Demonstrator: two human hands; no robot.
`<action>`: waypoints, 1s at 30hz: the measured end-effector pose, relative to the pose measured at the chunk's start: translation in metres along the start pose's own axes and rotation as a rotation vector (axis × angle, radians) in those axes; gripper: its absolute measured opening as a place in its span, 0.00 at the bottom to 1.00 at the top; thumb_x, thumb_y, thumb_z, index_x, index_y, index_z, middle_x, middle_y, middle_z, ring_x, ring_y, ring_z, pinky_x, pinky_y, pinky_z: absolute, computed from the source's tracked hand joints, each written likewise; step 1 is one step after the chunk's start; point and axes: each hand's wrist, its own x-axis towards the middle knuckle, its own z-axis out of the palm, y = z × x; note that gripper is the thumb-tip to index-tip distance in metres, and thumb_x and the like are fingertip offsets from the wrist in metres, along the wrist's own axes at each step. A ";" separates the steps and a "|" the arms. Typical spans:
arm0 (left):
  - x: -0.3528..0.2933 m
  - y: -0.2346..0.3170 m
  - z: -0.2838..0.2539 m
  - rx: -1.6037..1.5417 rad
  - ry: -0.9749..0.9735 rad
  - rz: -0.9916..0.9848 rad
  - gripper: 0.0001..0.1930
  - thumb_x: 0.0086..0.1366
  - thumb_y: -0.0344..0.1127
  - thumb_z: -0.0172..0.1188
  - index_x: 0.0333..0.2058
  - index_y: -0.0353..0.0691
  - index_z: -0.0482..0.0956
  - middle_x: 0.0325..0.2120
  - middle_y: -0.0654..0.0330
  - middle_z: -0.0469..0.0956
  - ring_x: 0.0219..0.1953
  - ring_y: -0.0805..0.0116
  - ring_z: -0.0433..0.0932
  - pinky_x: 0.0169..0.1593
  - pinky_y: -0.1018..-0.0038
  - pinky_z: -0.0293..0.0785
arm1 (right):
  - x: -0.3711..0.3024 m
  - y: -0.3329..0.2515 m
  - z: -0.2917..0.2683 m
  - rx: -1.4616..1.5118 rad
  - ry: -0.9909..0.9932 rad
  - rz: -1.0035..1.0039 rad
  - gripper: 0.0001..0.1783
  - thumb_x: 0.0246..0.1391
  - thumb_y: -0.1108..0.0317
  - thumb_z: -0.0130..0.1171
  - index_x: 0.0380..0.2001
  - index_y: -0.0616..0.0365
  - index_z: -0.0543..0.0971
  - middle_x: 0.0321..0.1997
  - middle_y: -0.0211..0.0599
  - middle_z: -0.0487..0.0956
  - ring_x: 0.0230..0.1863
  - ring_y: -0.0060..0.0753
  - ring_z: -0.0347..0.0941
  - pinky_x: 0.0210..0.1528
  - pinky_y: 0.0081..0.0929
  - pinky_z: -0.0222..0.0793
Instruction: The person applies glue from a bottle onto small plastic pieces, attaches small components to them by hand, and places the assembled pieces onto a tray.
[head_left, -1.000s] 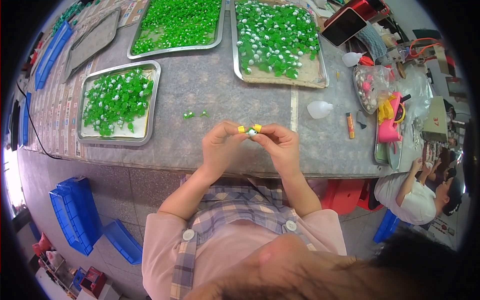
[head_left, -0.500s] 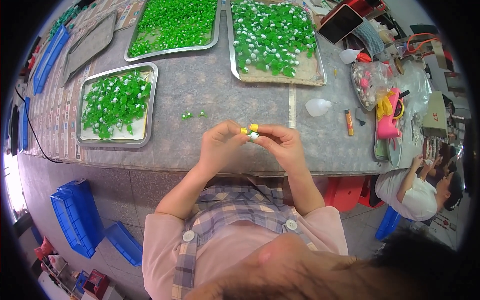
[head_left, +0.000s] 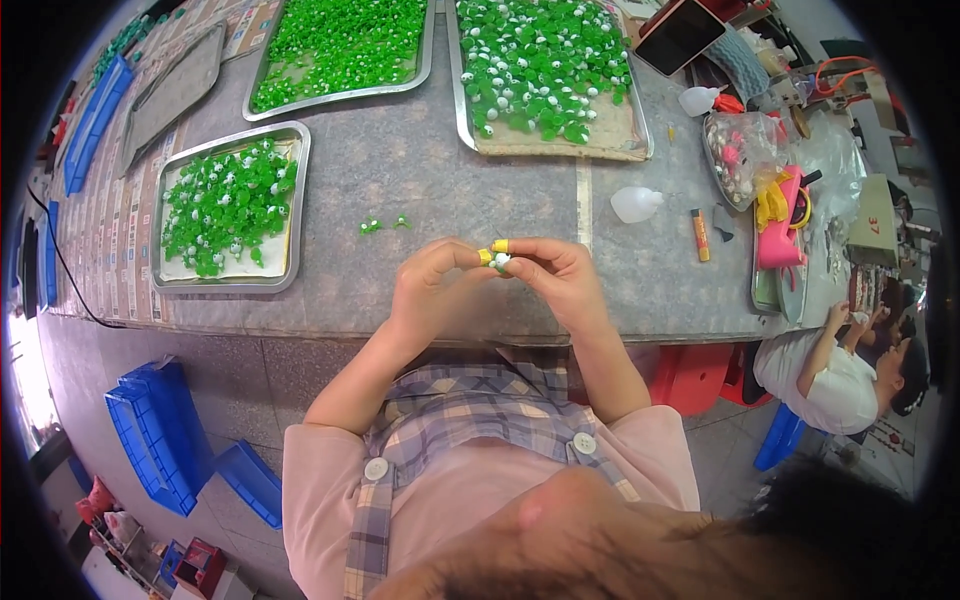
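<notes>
Near the table's front edge my two hands meet over one small green-and-white figure piece (head_left: 500,262), its white round part facing up. My left hand (head_left: 432,283) pinches it from the left, and my right hand (head_left: 562,283) pinches it from the right. Yellow tape wraps a fingertip on each hand. Just beyond my left hand lie two small green parts (head_left: 371,225) on the table. Farther left, a metal tray (head_left: 303,200) holds a heap of green-and-white pieces like the one in my fingers.
At the back stand a large tray (head_left: 428,75) of small green parts and another tray (head_left: 645,150) of green-and-white pieces. To the right are a white squeeze bottle (head_left: 637,204), a glue stick (head_left: 700,236) and a pink tool (head_left: 778,235). Another person (head_left: 830,370) sits at right.
Both hands, still together, have shifted slightly left and away from me, and the figure piece has turned a little between the fingertips. The whole view has moved slightly.
</notes>
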 end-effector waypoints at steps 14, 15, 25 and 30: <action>-0.001 0.006 0.001 0.276 0.047 0.141 0.06 0.41 0.24 0.58 0.20 0.36 0.69 0.19 0.58 0.70 0.23 0.64 0.69 0.26 0.77 0.64 | 0.001 0.007 0.001 0.174 0.021 0.067 0.10 0.42 0.75 0.52 0.31 0.66 0.72 0.29 0.38 0.74 0.30 0.24 0.70 0.33 0.17 0.67; -0.001 0.005 0.001 0.277 0.057 0.140 0.06 0.41 0.24 0.58 0.20 0.36 0.69 0.19 0.58 0.70 0.23 0.64 0.69 0.26 0.77 0.64 | 0.001 0.007 0.001 0.173 0.022 0.071 0.10 0.42 0.74 0.52 0.31 0.66 0.72 0.29 0.37 0.74 0.30 0.24 0.70 0.33 0.17 0.67; -0.011 -0.020 -0.060 0.257 0.463 -0.070 0.06 0.43 0.27 0.58 0.23 0.36 0.71 0.19 0.62 0.70 0.23 0.72 0.68 0.29 0.80 0.64 | 0.047 0.006 0.032 -0.190 -0.088 -0.028 0.10 0.41 0.72 0.53 0.31 0.62 0.72 0.27 0.35 0.74 0.26 0.21 0.69 0.28 0.16 0.64; 0.008 -0.017 -0.130 0.673 0.959 -0.029 0.12 0.45 0.28 0.58 0.30 0.35 0.69 0.25 0.62 0.66 0.24 0.75 0.63 0.31 0.81 0.61 | 0.085 0.008 0.054 -1.073 -0.106 -0.482 0.09 0.34 0.66 0.56 0.21 0.57 0.71 0.22 0.33 0.68 0.30 0.35 0.63 0.33 0.28 0.58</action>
